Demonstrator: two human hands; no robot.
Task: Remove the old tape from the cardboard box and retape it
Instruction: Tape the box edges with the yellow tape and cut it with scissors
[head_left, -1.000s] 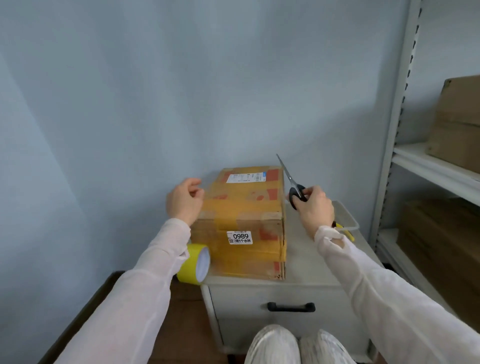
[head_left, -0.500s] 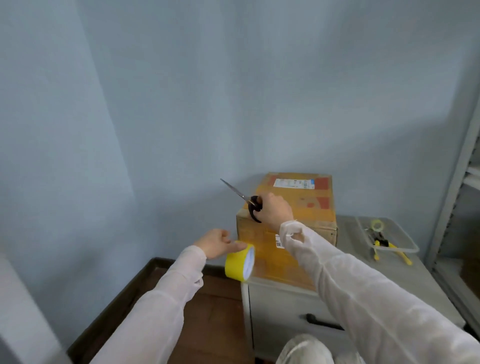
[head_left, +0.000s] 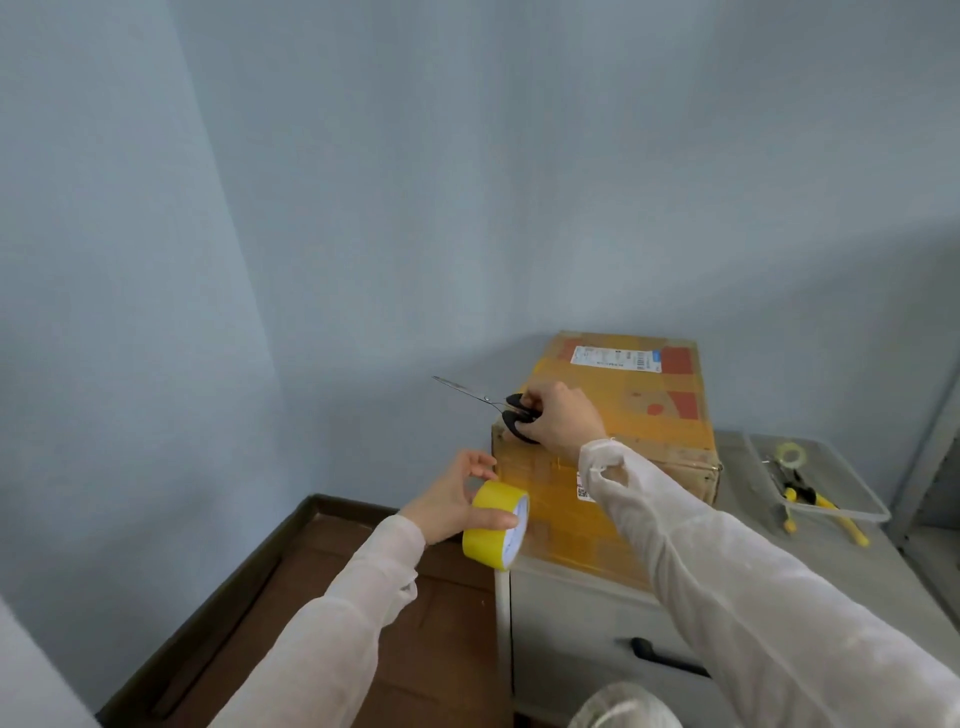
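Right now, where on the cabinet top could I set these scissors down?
Bare cabinet top lies between the cardboard box and the clear tray, and in front of that tray. The box fills the left side; the tray holds tools.

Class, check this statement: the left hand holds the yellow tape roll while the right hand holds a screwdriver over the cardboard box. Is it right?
No. The head view shows the right hand holding scissors, not a screwdriver, over the cardboard box; the left hand holds the yellow tape roll.
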